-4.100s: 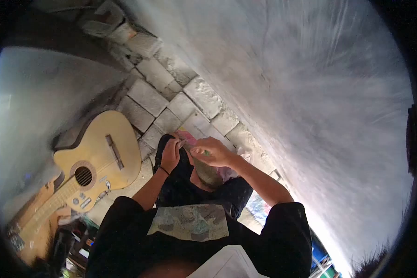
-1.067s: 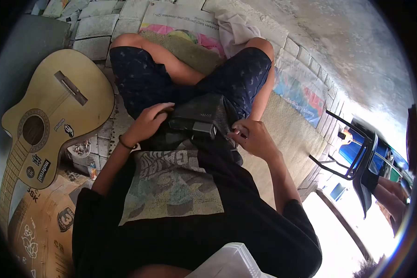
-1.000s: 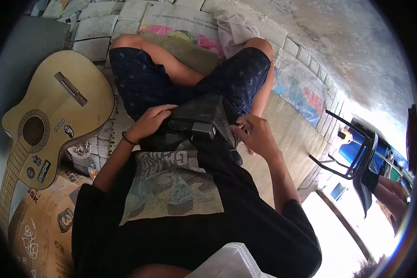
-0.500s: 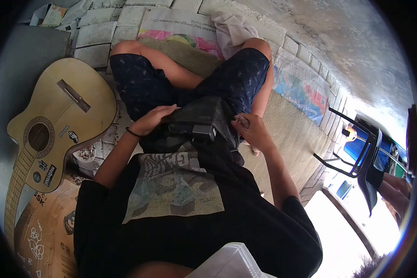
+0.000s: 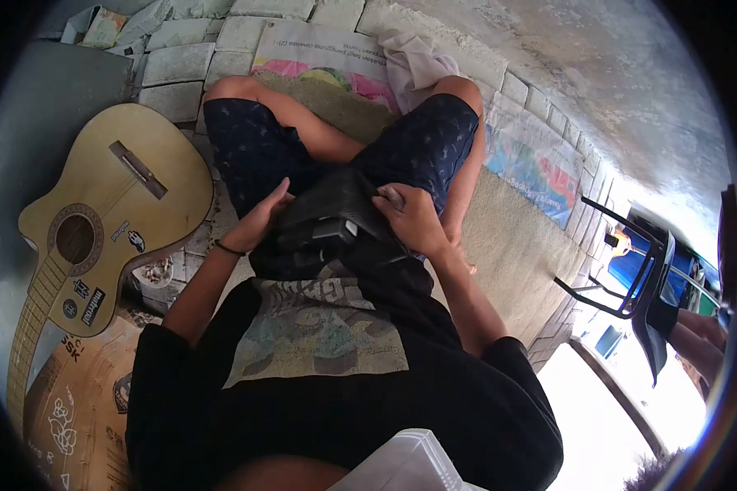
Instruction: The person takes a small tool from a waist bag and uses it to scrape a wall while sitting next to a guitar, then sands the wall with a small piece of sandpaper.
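Steadying the black bag (image 5: 332,196), right of the guitar (image 5: 180,180), seems my step: left hand (image 5: 258,219) half open beside it, right hand (image 5: 416,222) curled at its edge, hold unclear; next calls for firmer support.

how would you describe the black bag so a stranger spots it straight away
From the guitar, go right to the crossed legs. The black bag lies in the lap, between the left hand and the right hand. A slight sheen and a blocky buckle-like piece set it apart from the patterned shorts and the printed shirt.
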`<action>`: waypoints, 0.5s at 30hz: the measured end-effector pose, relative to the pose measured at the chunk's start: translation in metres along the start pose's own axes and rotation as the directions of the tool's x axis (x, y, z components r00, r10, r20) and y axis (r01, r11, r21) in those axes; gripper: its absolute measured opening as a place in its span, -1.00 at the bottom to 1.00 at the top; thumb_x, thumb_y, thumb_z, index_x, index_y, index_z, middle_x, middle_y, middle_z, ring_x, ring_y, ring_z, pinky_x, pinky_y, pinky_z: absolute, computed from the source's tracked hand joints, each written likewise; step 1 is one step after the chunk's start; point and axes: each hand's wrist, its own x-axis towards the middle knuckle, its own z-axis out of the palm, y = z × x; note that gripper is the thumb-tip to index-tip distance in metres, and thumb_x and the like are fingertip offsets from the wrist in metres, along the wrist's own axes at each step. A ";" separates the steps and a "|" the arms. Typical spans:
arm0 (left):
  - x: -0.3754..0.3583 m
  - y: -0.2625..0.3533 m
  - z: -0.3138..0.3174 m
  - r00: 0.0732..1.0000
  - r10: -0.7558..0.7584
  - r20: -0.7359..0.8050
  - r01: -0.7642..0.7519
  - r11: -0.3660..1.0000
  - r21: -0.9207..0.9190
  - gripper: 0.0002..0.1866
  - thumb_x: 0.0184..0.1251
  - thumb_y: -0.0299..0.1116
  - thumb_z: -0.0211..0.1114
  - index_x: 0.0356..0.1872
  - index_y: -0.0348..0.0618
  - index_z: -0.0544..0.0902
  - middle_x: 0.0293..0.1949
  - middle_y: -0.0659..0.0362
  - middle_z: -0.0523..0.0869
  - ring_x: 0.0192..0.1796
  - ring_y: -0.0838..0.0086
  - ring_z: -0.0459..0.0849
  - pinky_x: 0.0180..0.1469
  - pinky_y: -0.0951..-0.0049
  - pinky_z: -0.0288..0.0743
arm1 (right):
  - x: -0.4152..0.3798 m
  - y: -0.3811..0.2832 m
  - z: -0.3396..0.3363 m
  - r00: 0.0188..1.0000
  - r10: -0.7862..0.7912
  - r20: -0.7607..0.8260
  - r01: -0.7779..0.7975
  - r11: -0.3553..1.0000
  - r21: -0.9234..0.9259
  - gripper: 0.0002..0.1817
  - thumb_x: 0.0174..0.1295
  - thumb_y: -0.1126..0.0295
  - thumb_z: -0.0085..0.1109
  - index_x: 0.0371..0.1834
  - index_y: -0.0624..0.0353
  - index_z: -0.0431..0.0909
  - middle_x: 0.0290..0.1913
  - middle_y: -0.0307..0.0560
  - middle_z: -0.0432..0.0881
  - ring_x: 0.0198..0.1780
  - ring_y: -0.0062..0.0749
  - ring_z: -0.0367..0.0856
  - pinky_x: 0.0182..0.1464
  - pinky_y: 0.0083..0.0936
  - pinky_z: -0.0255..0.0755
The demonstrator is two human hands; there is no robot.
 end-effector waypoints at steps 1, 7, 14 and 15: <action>-0.007 0.000 -0.001 1.000 0.002 -0.005 -0.002 1.000 -0.002 -0.32 0.53 0.27 -0.06 0.09 -0.21 0.60 0.06 0.15 0.68 0.13 0.45 0.59 0.24 0.39 0.39 | 0.006 -0.005 0.005 0.999 -0.043 0.010 0.043 0.999 0.011 -0.77 0.24 0.37 0.32 -0.19 0.35 0.65 -0.37 0.19 0.68 -0.38 -0.19 0.68 -0.25 -0.40 0.49; -0.020 -0.013 -0.018 0.991 0.045 -0.127 -0.055 0.995 -0.079 -0.24 0.47 0.35 -0.07 0.03 -0.27 0.62 -0.04 0.14 0.71 0.01 0.44 0.63 0.16 0.45 0.42 | 0.027 -0.003 0.022 0.990 -0.085 0.109 0.088 0.996 -0.018 -0.77 0.21 0.36 0.33 -0.23 0.33 0.63 -0.43 0.25 0.57 -0.44 -0.09 0.59 -0.30 -0.32 0.43; -0.003 -0.014 -0.004 0.996 0.045 -0.079 -0.048 0.998 -0.029 -0.18 0.44 0.42 -0.10 -0.05 -0.28 0.66 -0.15 0.12 0.73 -0.09 0.43 0.67 0.12 0.44 0.46 | 0.022 0.011 -0.019 0.953 0.055 0.297 0.007 0.979 -0.205 -0.81 0.22 0.37 0.28 -0.30 0.32 0.61 -0.36 0.27 0.61 -0.20 0.24 0.59 -0.22 -0.26 0.47; -0.004 -0.011 -0.001 0.993 0.053 -0.107 -0.049 0.998 0.038 -0.17 0.43 0.43 -0.11 -0.08 -0.29 0.67 -0.15 0.12 0.73 -0.08 0.42 0.67 0.12 0.44 0.46 | 0.020 0.020 -0.019 0.943 0.015 0.332 0.052 0.980 -0.192 -0.81 0.22 0.37 0.28 -0.31 0.32 0.61 -0.39 0.25 0.60 -0.24 0.24 0.56 -0.23 -0.27 0.46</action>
